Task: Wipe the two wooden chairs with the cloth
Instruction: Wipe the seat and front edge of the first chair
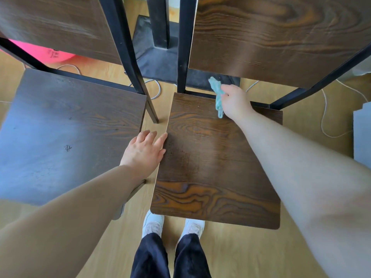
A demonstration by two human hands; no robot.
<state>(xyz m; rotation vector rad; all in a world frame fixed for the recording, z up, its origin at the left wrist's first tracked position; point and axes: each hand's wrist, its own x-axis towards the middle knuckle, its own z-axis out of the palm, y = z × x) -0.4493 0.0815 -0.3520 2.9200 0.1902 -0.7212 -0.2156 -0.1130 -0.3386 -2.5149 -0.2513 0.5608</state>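
Wiping under way: right hand (233, 101) grips the cloth (217, 97) at the back of the right chair (210, 167) seat, left hand (145, 150) rests flat-fingered on its edge; left chair (66, 127) apparently still dusty, unwiped.

Dark print on pink ball (51, 53), too blurred to read.

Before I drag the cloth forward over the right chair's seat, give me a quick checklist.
1. Right hand grips cloth: ok.
2. Cloth spread flat: not ok, bunched.
3. Left hand steadies right seat at its edge: ok.
4. Cables away from shoes: ok.
5. Left seat already wiped: cannot tell.
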